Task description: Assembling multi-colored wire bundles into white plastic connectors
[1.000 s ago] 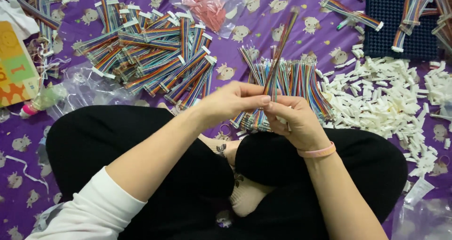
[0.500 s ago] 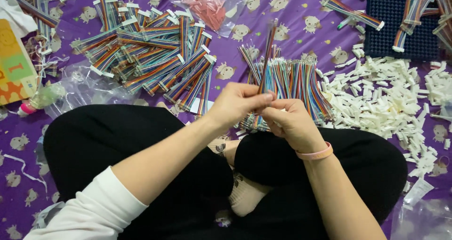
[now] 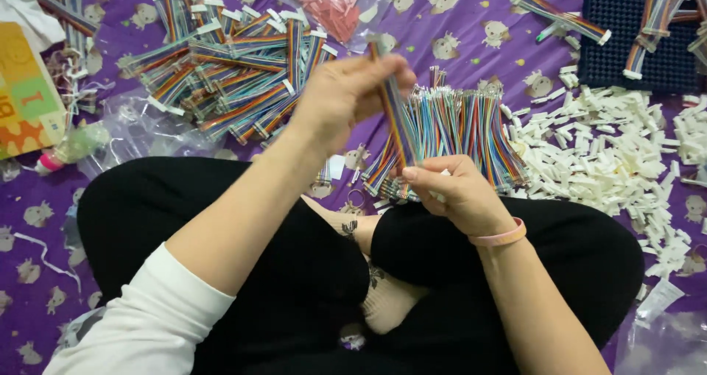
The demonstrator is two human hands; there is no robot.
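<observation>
Where the fingers fold over, the ends of the wire strip are hidden. Its stripes are many colours, and it runs up from the right hand to the left hand; both pinch it. Behind lie a wire pile, white bits and a purple cloth.
</observation>
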